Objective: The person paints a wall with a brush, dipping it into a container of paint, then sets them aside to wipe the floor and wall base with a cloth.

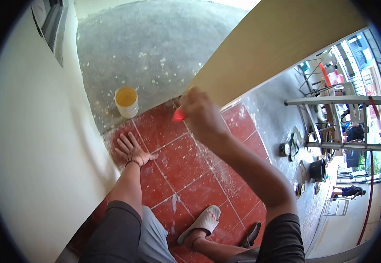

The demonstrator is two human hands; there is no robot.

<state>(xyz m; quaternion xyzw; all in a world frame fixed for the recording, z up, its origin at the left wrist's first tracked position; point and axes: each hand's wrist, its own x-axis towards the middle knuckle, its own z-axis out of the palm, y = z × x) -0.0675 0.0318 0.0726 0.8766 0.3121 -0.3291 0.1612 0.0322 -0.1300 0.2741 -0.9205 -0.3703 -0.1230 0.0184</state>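
Observation:
My left hand [131,149] is pressed flat on the red tiled floor [186,160], fingers spread, with a bracelet at the wrist. My right hand [198,107], smeared by motion, is closed around a tool of which a red end [179,115] sticks out to the left; I cannot tell what kind of tool it is. Its knuckles overlap the lower corner of a tan wooden panel [271,46] that reaches up to the right. A white tub [128,109] with a yellowish inside stands where the tiles meet the grey concrete, beyond my left hand.
A pale wall [46,144] runs along my left side. On the right are a metal ladder [339,101], a black bucket [317,169], sandals [293,147] and a distant person [348,191]. My sandalled foot [204,223] rests on the tiles, which carry pale dust and spots.

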